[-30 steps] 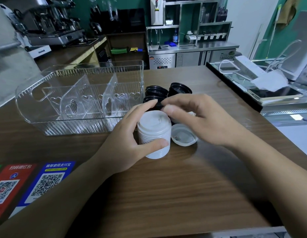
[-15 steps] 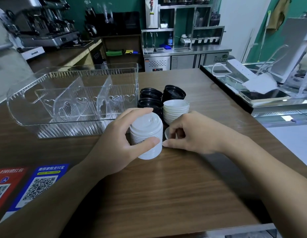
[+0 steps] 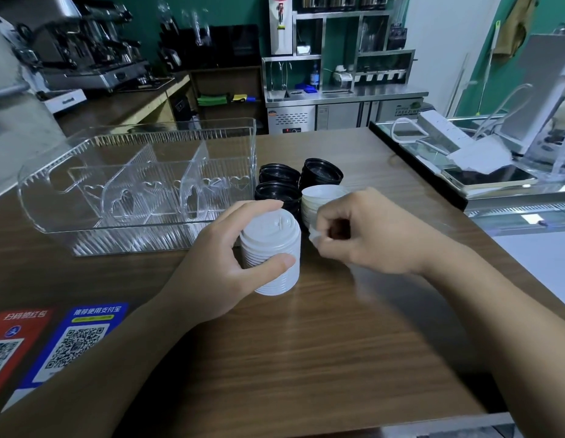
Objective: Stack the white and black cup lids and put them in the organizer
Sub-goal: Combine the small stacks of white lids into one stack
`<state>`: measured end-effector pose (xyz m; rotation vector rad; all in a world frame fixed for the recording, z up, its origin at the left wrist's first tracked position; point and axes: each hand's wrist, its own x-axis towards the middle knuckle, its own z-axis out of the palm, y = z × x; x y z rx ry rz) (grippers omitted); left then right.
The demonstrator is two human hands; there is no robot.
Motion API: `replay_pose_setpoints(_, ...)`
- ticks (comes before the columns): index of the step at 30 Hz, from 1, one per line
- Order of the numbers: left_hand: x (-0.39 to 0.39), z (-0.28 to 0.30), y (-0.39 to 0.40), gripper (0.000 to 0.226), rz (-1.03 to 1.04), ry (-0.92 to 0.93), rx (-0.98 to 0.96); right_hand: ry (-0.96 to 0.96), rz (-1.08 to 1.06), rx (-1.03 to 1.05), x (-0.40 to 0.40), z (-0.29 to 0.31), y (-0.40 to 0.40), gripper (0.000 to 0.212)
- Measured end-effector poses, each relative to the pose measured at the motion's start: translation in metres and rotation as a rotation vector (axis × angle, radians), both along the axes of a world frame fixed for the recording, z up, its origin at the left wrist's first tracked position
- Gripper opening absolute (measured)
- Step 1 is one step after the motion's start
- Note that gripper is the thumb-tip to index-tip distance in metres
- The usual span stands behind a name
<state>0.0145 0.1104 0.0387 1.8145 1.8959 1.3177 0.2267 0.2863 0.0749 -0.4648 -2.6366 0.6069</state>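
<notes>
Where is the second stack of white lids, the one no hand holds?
In the head view, the loose white stack stands right of centre, beside the black lid stacks, just behind the right hand.

blue QR sticker [image 3: 77, 341], table's near left edge: "推荐使用支付宝" | red QR sticker [image 3: 9, 346], table's near left corner: "扫码领红包" | steel fridge counter [image 3: 407, 110]: "FREEZING"

Hands [image 3: 224, 263] grip white lids [image 3: 271, 248] — organizer [image 3: 142, 184] beside.

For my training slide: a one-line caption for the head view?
Left hand grips a white lid stack; right hand pinches a single white lid beside the clear organizer.
</notes>
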Motion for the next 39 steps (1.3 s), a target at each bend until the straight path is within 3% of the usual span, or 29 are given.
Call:
replay_pose_setpoints(8, 0.002, 0.001, 0.001, 0.070, 0.002, 0.023, 0.014, 0.377, 0.029, -0.283, 0.001, 0.007, -0.003, 0.032)
replay_pose_setpoints(14, 0.004, 0.004, 0.002, 0.082, 0.005, -0.027, 0.056, 0.577, 0.031, -0.375, -0.004, 0.009, -0.007, 0.024)
replay_pose_setpoints(20, 0.006, 0.007, 0.003, 0.100, -0.059, -0.105, 0.183, 0.630, 0.121, -0.512, -0.008, 0.009, -0.018, 0.014)
replay_pose_setpoints(26, 0.004, 0.005, 0.002, 0.099, -0.011, -0.071, 0.313, 0.602, 0.223, -0.694, -0.016, 0.001, -0.029, 0.018)
replay_pose_setpoints(32, 0.001, 0.006, 0.003, 0.087, 0.029, -0.025, 0.372, 0.650, 0.194, -0.650, -0.020, 0.000, -0.031, 0.026)
replay_pose_setpoints(39, 0.005, 0.009, -0.001, 0.075, 0.096, 0.009, 0.371, 0.599, 0.166, -0.359, -0.016, -0.003, -0.031, 0.072)
